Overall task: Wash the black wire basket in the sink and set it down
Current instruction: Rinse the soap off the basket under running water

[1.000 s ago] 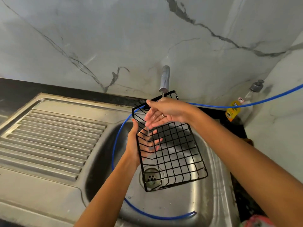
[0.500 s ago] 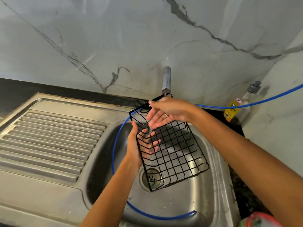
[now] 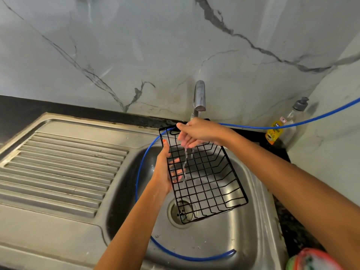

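Observation:
The black wire basket (image 3: pixel 206 184) hangs tilted over the steel sink (image 3: pixel 220 242), its far end up under the tap (image 3: pixel 199 96). My left hand (image 3: pixel 162 172) grips its left rim, thumb on top and fingers showing through the mesh from below. My right hand (image 3: pixel 194 133) lies across the basket's top end with fingers pointing down inside it. A thin stream of water runs off those fingers and through the mesh toward the drain (image 3: pixel 180 212).
A blue hose (image 3: pixel 292 124) crosses from the right and loops round the sink bowl. A ribbed draining board (image 3: pixel 58 168) lies to the left. A soap bottle (image 3: pixel 282 125) stands at the back right, and a red-rimmed sponge (image 3: pixel 313 260) sits at the bottom right. A marble wall rises behind.
The basket's top end has risen closer to the tap. My right hand slid up along it to the upper rim; my left hand keeps its hold.

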A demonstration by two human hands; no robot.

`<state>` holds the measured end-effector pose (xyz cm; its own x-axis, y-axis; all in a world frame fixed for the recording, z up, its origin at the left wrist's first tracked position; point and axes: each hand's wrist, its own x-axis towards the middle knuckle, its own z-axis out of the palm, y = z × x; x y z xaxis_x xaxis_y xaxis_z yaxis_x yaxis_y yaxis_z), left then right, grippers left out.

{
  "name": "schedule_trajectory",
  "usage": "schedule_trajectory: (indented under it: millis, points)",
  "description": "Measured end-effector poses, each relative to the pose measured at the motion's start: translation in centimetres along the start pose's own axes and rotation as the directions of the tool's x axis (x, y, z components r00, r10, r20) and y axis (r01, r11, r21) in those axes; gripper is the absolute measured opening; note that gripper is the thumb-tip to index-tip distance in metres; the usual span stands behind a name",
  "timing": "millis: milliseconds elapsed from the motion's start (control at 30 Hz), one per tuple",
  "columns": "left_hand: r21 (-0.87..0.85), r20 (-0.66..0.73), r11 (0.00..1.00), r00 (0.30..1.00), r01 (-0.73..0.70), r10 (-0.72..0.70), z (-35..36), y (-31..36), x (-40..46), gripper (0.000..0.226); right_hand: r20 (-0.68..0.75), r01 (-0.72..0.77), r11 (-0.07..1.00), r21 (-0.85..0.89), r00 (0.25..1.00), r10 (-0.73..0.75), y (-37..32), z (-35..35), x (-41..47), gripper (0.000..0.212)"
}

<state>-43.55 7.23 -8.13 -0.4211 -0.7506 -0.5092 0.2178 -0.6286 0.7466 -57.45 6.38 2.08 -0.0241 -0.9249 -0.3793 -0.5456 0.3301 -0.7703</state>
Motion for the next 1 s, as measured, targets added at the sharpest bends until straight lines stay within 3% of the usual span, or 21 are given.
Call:
schedule_trajectory:
  millis: [100, 200, 367, 433, 567, 633, 700, 833, 1000]
  points:
    - [0.034, -0.055, 0.999, 0.998, 0.013, -0.011, 0.2, 0.1, -0.2, 0.069, -0.198, 0.08, 0.967, -0.244, 0.971, -0.13, 0.5, -0.2, 0.7, 0.044]
    - [0.056, -0.118, 0.998, 0.993, 0.024, -0.017, 0.0, 0.4, -0.4, 0.086, -0.248, 0.07, 0.907, -0.414, 0.951, -0.186, 0.9, -0.4, 0.7, 0.048]
    - [0.062, -0.129, 0.998, 0.991, -0.015, 0.023, -0.5, 1.1, -0.5, 0.075, 0.029, -0.077, 0.962, -0.264, 0.996, 0.088, 0.6, -0.4, 0.7, 0.064]
    - [0.083, -0.141, 0.996, 0.99, -0.013, 0.025, -0.6, 1.2, -0.5, 0.072, 0.064, -0.062, 0.971, -0.233, 0.995, 0.078, 0.4, -0.1, 0.8, 0.062]
    - [0.1, -0.149, 0.995, 0.988, -0.025, 0.04, -0.2, 1.7, -1.2, 0.066, -0.146, 0.095, 0.929, -0.358, 0.977, -0.156, 0.0, 0.6, 1.4, 0.043]
    - [0.116, -0.158, 0.993, 0.987, -0.012, 0.031, -0.1, 1.9, -1.3, 0.073, -0.219, 0.081, 0.92, -0.384, 0.96, -0.176, -0.1, 0.6, 1.5, 0.042]
    - [0.12, -0.161, 0.993, 0.986, -0.019, 0.038, -0.2, 2.1, -1.4, 0.075, -0.208, 0.058, 0.917, -0.394, 0.967, -0.15, -0.1, 0.4, 1.4, 0.042]
    - [0.099, -0.111, 0.995, 0.994, -0.011, 0.023, -0.5, 2.3, -1.4, 0.081, -0.044, -0.002, 0.949, -0.315, 0.999, -0.012, -0.2, 0.1, 0.7, 0.042]
    - [0.115, -0.145, 0.993, 0.989, 0.013, 0.003, -0.3, 2.0, -1.7, 0.082, -0.232, 0.066, 0.908, -0.414, 0.957, -0.175, 0.1, -0.2, 1.2, 0.027]
